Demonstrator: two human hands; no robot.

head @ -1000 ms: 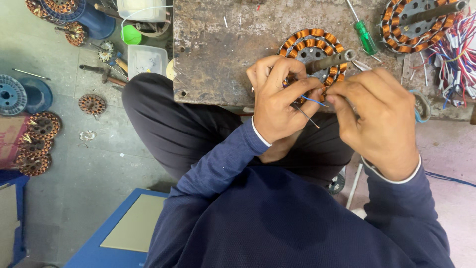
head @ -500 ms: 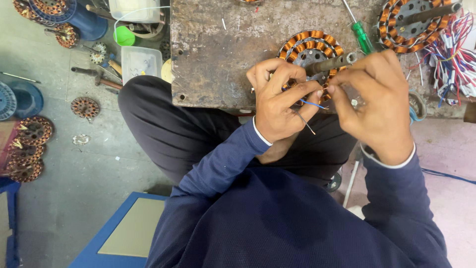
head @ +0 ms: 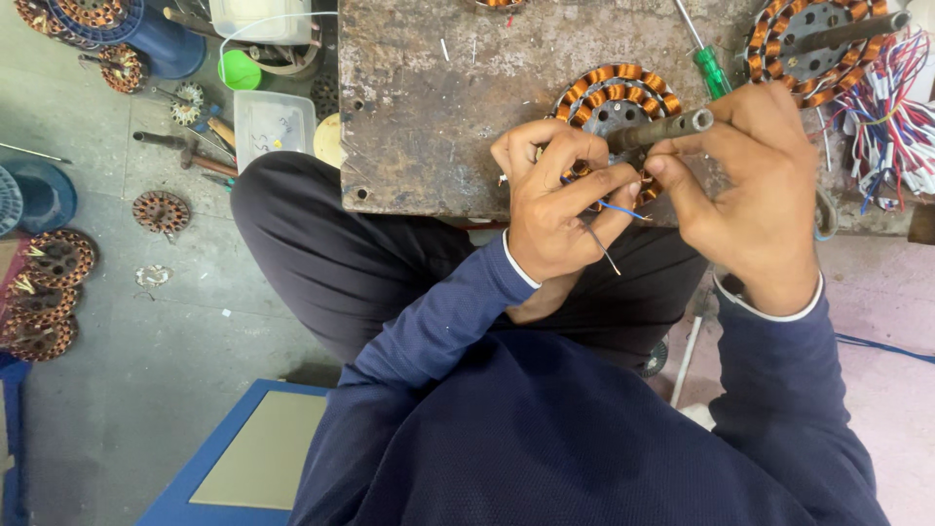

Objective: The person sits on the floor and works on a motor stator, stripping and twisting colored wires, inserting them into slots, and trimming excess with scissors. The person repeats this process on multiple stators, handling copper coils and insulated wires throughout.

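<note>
Copper-orange coils are ringing the grey core of the stator [head: 614,97] near the front edge of the rust-brown, mottled metal workbench [head: 438,107]. A thin blue wire [head: 618,207] is showing against the left hand [head: 555,209]. Navy sleeves with white cuffs [head: 516,263] are covering both arms. A green-handled screwdriver [head: 714,70] is lying towards the bench's back edge, beside a second copper-wound stator [head: 808,49]. At the right edge, a bundle of red, white and blue wires [head: 891,122] is spreading out.
</note>
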